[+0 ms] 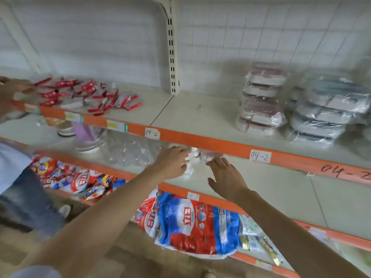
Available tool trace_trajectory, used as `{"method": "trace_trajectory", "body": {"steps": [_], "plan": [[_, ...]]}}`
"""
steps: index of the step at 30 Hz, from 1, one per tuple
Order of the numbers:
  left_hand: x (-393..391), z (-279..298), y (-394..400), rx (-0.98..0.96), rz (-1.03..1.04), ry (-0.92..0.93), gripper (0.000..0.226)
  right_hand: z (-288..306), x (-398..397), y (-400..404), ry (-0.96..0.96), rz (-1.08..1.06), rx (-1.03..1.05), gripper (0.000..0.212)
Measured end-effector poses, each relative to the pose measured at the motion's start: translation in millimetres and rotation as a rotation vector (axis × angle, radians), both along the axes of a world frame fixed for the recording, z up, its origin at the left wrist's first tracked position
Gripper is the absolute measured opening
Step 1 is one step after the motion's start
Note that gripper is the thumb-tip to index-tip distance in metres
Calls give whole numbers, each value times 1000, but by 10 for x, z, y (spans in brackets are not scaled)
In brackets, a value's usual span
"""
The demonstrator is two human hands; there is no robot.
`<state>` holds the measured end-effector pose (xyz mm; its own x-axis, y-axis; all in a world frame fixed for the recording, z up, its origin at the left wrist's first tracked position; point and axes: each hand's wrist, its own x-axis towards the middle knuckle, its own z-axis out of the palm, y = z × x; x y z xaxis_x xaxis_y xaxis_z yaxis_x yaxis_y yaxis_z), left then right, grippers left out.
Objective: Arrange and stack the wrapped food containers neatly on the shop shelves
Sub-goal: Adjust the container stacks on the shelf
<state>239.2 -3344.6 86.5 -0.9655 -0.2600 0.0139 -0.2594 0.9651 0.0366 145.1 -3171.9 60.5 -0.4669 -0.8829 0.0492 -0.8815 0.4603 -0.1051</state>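
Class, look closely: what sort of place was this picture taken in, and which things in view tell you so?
Most likely a small shop. Orange-edged shelves carry handwritten price-strip labels, stacks of wrapped food containers sit on the upper shelf, and bagged goods lie on the lowest one.

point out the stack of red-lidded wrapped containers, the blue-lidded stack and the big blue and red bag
red-lidded stack [262,101]: head view, side of a middle container
blue-lidded stack [329,109]: head view, wrapped front of the stack
blue and red bag [198,227]: head view, middle of the printed front

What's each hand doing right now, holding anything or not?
Left hand: reaching onto the middle shelf, touching a clear wrapped container; grip cannot be told.
Right hand: open, fingers spread, holding nothing.
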Motion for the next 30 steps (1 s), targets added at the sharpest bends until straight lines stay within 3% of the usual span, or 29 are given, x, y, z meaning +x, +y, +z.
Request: {"method": "trace_trajectory", "body": {"steps": [11, 20, 27, 30], "plan": [[70, -1076, 146, 143, -26, -147, 45, -844, 5, 175, -216, -142, 102, 58], [-867, -2031, -27, 275, 1, -18, 53, -1856, -1000, -196, -148, -194, 98, 70], [-1578, -2883, -160, 318, 46, 237, 55, -2521, -1975, -865, -2, -201, -21, 75], [-1822, -3100, -236, 331, 52, 294, 54, -2618, -2273, -1137, -8, -204, -78, 89]]}}
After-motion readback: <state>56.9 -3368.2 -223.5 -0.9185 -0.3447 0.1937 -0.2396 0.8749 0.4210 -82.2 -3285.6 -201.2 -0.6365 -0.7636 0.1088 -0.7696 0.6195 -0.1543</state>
